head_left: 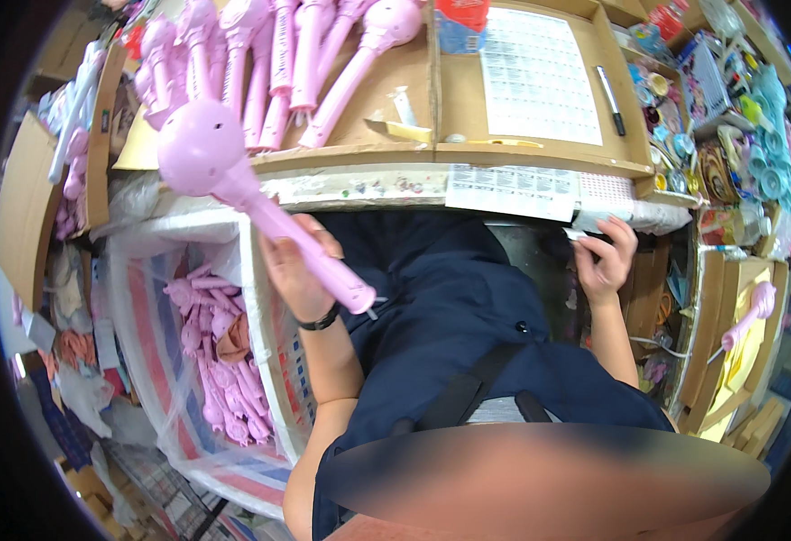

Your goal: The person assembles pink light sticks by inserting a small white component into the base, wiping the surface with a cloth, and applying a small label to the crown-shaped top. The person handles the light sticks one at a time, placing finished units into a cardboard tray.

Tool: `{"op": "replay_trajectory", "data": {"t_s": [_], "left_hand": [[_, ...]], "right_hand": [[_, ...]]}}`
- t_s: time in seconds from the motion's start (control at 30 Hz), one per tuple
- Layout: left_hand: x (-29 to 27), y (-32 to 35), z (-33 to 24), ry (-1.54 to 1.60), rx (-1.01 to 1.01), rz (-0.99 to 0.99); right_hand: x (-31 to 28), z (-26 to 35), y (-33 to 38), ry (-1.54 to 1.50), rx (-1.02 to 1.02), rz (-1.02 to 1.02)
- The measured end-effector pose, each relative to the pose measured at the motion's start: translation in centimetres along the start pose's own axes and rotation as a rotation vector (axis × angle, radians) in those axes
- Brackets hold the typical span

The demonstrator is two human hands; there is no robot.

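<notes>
A pink plastic toy wand [204, 149] with a round head lies aslant in my left hand [292, 275], whose fingers wrap round its handle. The head points up and away to the left; a thin prong sticks out of the handle's lower end. At the bench edge on the right, my right hand [607, 261] pinches a small white sticker [575, 234] between thumb and fingertip. Just beyond it, sheets of printed labels [511, 191] hang over the edge.
More pink wands [305, 59] are heaped in a cardboard tray [350, 155] ahead. Beside them are a large label sheet [540, 77] and a black marker [610, 101]. On my left, a lined bin [156, 433] holds many wands. Another wand [751, 316] lies in a box at right.
</notes>
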State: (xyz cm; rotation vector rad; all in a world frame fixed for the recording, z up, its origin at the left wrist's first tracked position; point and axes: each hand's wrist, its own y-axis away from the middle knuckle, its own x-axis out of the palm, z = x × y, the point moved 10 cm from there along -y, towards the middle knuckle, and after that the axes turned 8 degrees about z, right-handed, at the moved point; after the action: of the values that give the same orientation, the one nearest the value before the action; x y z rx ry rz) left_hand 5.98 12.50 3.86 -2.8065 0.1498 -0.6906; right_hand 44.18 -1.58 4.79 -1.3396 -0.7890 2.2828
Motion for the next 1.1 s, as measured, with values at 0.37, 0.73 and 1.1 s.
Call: {"op": "replay_trajectory", "data": {"t_s": [0.37, 0.73, 1.1], "left_hand": [[2.8, -0.8, 4.6, 0.252, -0.339, 0.232], [4.7, 2.4, 3.7, 0.374, -0.413, 0.242], [5.6, 2.9, 2.9, 0.261, -0.303, 0.255]], "right_hand": [[11.5, 6.7, -9.8, -1.44, 0.564, 0.254], [15.0, 16.4, -17.0, -1.404, 0.295, 0.662], [8.2, 18.2, -18.4, -0.458, -0.224, -0.001]]}}
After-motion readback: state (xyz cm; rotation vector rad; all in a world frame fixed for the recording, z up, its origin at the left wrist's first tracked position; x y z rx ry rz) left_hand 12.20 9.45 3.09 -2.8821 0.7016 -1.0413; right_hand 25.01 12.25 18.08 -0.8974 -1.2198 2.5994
